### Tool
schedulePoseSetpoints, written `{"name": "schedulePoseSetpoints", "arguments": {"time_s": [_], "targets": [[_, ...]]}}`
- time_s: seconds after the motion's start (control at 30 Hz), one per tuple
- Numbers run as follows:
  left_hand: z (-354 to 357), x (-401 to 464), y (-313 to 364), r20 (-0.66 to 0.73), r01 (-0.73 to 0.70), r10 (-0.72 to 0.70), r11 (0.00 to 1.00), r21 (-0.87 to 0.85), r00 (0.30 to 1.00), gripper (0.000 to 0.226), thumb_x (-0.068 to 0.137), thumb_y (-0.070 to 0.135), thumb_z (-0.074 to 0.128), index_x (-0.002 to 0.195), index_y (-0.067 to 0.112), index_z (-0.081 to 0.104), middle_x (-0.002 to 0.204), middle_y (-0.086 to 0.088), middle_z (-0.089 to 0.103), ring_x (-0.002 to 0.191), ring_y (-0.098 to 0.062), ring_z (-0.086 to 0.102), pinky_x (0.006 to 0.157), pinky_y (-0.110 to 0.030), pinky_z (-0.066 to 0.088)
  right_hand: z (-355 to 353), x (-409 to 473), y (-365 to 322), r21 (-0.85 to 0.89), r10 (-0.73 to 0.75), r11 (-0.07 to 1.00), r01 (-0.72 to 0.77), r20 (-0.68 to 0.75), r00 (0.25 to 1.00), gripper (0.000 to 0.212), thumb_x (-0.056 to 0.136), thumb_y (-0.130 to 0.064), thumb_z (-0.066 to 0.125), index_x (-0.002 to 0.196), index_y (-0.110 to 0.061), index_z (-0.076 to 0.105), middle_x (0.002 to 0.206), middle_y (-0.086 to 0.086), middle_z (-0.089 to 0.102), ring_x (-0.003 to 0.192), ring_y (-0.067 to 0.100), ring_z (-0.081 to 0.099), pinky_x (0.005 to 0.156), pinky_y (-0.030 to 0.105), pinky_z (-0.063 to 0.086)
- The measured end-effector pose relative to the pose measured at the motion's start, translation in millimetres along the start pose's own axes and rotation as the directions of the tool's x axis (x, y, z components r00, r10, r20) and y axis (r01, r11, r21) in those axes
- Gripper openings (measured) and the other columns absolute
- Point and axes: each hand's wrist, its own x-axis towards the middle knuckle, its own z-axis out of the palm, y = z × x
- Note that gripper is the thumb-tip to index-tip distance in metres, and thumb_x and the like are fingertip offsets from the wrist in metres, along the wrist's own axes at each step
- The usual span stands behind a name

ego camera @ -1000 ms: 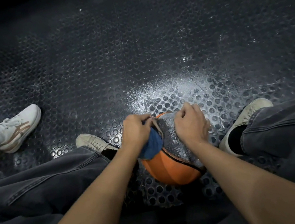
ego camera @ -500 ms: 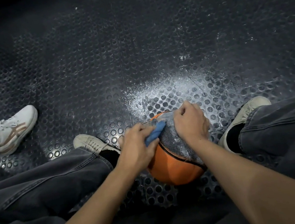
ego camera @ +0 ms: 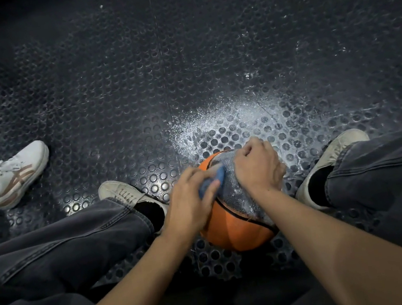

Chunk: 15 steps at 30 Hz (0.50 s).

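Directly under both grips: a round orange rubber basketball [ego camera: 233, 228] with black seams, sitting on the floor between the feet. Left grip [ego camera: 191, 200] curled round a small blue cloth [ego camera: 213, 180], pressing it to the ball's upper left. Slid down and back from the crown within the last second, with the cloth now flattened rather than bunched: judged a wiping stroke in mid-pass. Right grip [ego camera: 259, 167] unmoved, fingers curled down onto the ball's top right, steadying it over a grey speckled film [ego camera: 237, 196]. Plenty of film left beside the cloth, so the cleaning judged only partway. Outward of each grip, dark grey denim legs [ego camera: 65, 238] and off-white canvas shoes [ego camera: 123, 193]. Just beyond the right grip, a whitish powdery smear [ego camera: 232, 122] on the black studded rubber floor [ego camera: 134, 89]. Far left of the left grip, a white sneaker with brown stripes [ego camera: 17, 175].
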Motion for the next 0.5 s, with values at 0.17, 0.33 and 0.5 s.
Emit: {"name": "schedulePoseSetpoints", "arguments": {"time_s": [0.17, 0.33, 0.5], "targets": [[1.2, -9.9, 8.1, 0.05, -0.145, 0.14, 0.985, 0.096, 0.989, 0.018, 0.092, 0.032, 0.053, 0.096, 0.017, 0.062, 0.108, 0.007, 0.054, 0.088, -0.013, 0.057, 0.075, -0.028, 0.047, -0.2, 7.5, 2.9, 0.022, -0.06, 0.998, 0.059, 0.036, 0.998, 0.02, 0.101, -0.032, 0.041, 0.083, -0.026, 0.045, 0.095, -0.004, 0.052, 0.09, 0.02, 0.053, 0.102, 0.049, 0.04], [2.6, 25.2, 20.6, -0.091, 0.314, -0.311, 0.949, 0.018, 0.946, 0.007, 0.094, 0.023, 0.055, 0.096, 0.021, 0.062, 0.094, 0.005, 0.063, 0.092, -0.02, 0.059, 0.08, -0.032, 0.044, 5.9, -3.6, 2.2, 0.023, -0.04, 0.999, 0.04, -0.023, 0.999, 0.02, 0.103, -0.031, 0.037, 0.105, -0.019, 0.053, 0.11, -0.001, 0.054, 0.103, 0.021, 0.05, 0.1, 0.047, 0.032], [3.5, -26.0, 29.2, 0.045, -0.104, 0.099, 0.985, 0.134, 0.994, 0.032, 0.091, 0.035, 0.054, 0.118, 0.022, 0.065, 0.104, 0.003, 0.057, 0.082, -0.021, 0.062, 0.068, -0.035, 0.054, -1.9, 4.2, 8.2, 0.05, 0.005, 0.999, -0.006, 0.027, 1.0, 0.017, 0.103, -0.027, 0.041, 0.102, -0.025, 0.058, 0.1, -0.005, 0.057, 0.092, 0.017, 0.05, 0.102, 0.043, 0.034]]}}
